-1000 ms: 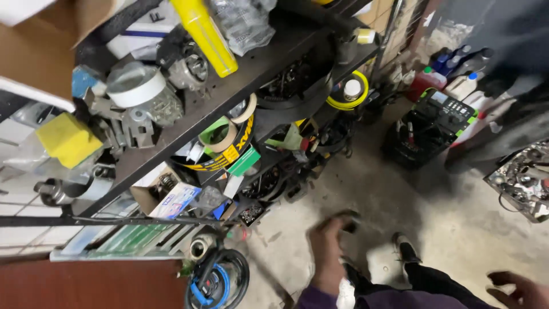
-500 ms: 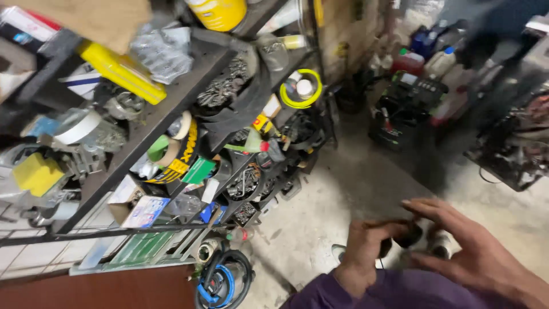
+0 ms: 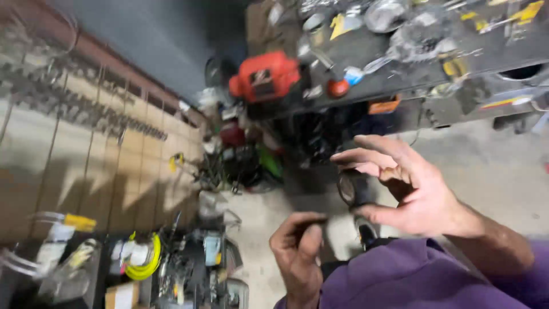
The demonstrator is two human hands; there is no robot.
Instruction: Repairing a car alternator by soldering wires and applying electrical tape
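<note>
- Head view: the right hand [image 3: 409, 186] holds a small dark ring-shaped part [image 3: 350, 189] between thumb and fingertips, the other fingers spread
- The left hand [image 3: 297, 252] is curled loosely, holding nothing, just below the part
- A red machine [image 3: 266, 74] sits on the cluttered workbench [image 3: 400, 63] behind

Red boxy machine [image 3: 264, 77] at left end of cluttered dark workbench [image 3: 366, 51], round orange-red lid [image 3: 337, 87] near its front edge. Yellow coiled hose [image 3: 150, 260] on low dark shelf [image 3: 189, 274], bottom left. Tiled beige wall [image 3: 86, 166] left; grey concrete floor [image 3: 492, 166] right.
</note>
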